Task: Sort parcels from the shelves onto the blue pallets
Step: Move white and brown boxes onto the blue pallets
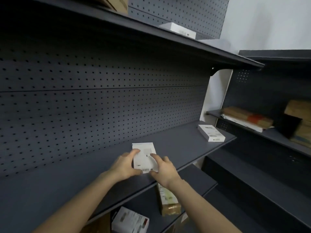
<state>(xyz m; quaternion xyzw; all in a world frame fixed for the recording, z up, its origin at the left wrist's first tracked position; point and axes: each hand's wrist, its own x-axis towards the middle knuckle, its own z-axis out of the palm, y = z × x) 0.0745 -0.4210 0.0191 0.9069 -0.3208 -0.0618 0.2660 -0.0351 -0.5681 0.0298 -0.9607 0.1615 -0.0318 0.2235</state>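
A small flat white parcel [144, 154] with a barcode label lies on the dark grey middle shelf [70, 187], near its front edge. My left hand [125, 165] clasps its left side, thumb at the near corner and fingers over the top. My right hand [164, 169] grips its right side, fingers resting on the label. Both forearms reach up from the bottom of the view. A second white parcel [211, 132] sits at the right end of the same shelf. No blue pallet is in view.
Above, a white box [179, 30] and a brown carton [116, 4] sit on the top shelf. Below, a long brown parcel [168, 201] and a white labelled parcel [130, 221]. The right-hand shelf unit [272, 135] holds brown cartons [247, 117]. A pegboard back wall [84, 106] stands behind.
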